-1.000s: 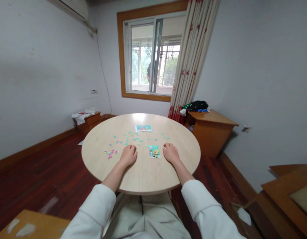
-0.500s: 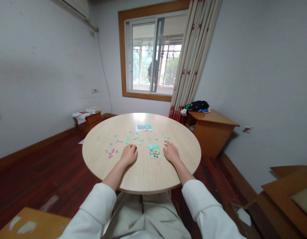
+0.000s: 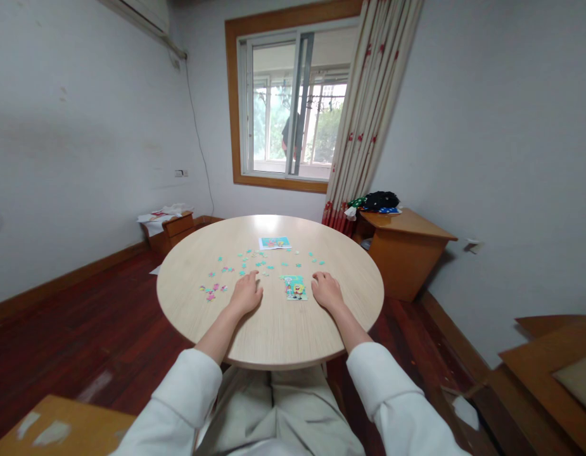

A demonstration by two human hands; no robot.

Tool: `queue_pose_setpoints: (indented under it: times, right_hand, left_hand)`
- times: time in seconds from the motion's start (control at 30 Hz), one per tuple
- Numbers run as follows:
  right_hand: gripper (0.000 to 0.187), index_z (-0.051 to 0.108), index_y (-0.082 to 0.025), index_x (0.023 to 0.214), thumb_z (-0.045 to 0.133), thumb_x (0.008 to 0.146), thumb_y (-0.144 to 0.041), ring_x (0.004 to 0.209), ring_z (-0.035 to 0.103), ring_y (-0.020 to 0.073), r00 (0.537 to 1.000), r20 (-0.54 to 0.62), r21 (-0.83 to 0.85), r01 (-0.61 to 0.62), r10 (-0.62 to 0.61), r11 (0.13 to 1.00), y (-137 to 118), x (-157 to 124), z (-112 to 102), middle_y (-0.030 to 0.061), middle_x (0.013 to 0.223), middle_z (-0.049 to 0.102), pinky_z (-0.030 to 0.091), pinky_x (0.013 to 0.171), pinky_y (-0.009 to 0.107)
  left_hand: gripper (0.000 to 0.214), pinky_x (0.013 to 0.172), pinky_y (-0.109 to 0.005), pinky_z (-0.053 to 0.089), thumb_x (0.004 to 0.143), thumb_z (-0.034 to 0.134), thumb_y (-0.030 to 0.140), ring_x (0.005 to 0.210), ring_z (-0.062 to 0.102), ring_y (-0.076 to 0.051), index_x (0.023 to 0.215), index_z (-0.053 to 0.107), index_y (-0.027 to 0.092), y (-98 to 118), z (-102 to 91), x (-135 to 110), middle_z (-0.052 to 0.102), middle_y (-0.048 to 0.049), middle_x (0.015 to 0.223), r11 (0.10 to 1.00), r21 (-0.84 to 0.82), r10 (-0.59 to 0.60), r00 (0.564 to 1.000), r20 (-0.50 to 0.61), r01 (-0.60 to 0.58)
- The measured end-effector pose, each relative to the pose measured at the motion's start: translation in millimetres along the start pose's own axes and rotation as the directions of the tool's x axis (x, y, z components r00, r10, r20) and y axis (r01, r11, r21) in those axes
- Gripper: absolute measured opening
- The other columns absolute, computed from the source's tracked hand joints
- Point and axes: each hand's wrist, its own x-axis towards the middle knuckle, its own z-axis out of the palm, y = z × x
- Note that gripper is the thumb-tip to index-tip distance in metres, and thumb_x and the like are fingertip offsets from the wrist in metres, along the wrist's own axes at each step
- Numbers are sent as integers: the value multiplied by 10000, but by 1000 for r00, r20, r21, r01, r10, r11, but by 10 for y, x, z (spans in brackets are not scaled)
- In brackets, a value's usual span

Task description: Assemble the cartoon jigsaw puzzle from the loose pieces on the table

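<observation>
A partly joined jigsaw puzzle [image 3: 295,289] with a yellow cartoon figure on turquoise lies on the round table [image 3: 278,342]. To its left, my left hand [image 3: 246,294] rests on the tabletop, open, its index finger stretched towards loose turquoise puzzle pieces [image 3: 260,264]. My right hand [image 3: 327,291] lies just off the puzzle's right edge, fingers apart and slightly bent, with nothing visible in it. Pink puzzle pieces [image 3: 211,296] are scattered left of my left hand. Beyond the loose pieces is a picture sheet [image 3: 275,243] with a similar cartoon scene.
More turquoise pieces [image 3: 316,259] lie beyond my right hand. A wooden cabinet [image 3: 407,247] with a pile of cloth [image 3: 381,202] on top stands behind the table on the right. At the far left is a low wooden cabinet [image 3: 178,227] with papers on it.
My left hand's fingers have stretched forward from a more curled pose. My right hand's raised index finger has drawn in. The puzzle and the loose pieces look unmoved.
</observation>
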Motion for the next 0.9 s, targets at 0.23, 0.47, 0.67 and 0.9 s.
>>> queue_pose_setpoints:
  times: [0.23,0.47,0.67,0.9]
  right_hand:
    - [325,577,-164,1171,403,914,-261,1175,502,236,1000,-5,8,3,-2,1000,0,-10,-2,131,1236,576,298,1018,351]
    - [437,427,-136,1324,422,901,-247,1210,488,252,1000,-7,24,-23,23,999,-15,-27,-32,150,1295,549,296,1027,376]
    - [524,310,-103,1396,424,906,-246,1233,475,257,1000,-8,40,-23,23,999,-14,-27,-36,162,1314,544,289,1037,391]
    - [345,566,-125,1189,398,912,-243,1211,480,246,1000,2,8,11,-11,1000,-5,-20,-17,140,1274,570,291,1032,371]
  left_hand:
    - [487,1018,-384,359,825,489,201,1174,528,-245,1299,412,124,8,-14,-7,587,-162,1222,1000,-18,4,1000,-5,-4]
    - [256,981,-371,385,857,463,230,1107,539,-255,1055,602,145,10,-31,-10,602,-143,1134,1000,22,15,999,29,-16]
    - [266,981,-374,385,862,457,231,1119,534,-264,1060,604,131,25,-50,-12,599,-155,1145,999,30,12,999,46,-14]
    - [468,1014,-374,362,835,491,198,1193,514,-254,1287,433,94,41,-32,-8,587,-180,1217,1000,13,-13,1000,3,13]
